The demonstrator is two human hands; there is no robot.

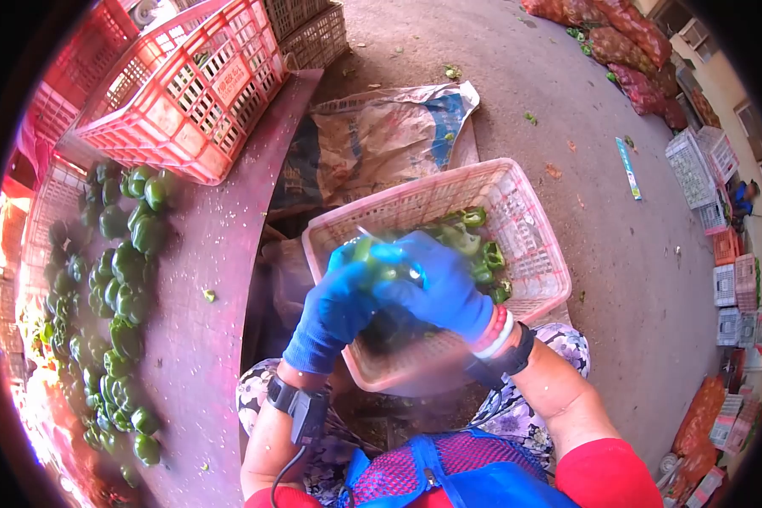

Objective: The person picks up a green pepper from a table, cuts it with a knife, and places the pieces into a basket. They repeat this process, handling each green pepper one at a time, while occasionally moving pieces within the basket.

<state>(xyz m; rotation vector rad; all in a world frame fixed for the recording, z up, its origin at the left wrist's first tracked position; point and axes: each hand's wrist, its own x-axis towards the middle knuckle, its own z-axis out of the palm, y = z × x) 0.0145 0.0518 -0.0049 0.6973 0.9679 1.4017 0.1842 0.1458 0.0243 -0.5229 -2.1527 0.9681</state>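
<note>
My left hand (334, 300) and my right hand (440, 284), both in blue gloves, are closed together above a pink plastic crate (533, 241). Between them is a green bell pepper (362, 248), mostly covered by the fingers and blurred. A thin pale tip (363, 230) sticks up beside the pepper; I cannot make out what it belongs to. Below my hands, green pepper pieces (493, 256) lie in the crate, some looking cut open. Part of the crate's contents is hidden under my hands and forearms.
Whole green bell peppers (129, 262) lie in a long heap on the board (203, 339) at left. A red crate (216, 89) stands at its far end. A flattened sack (381, 140) lies beyond the pink crate. Filled net sacks (626, 51) and stacked crates (694, 169) line the right.
</note>
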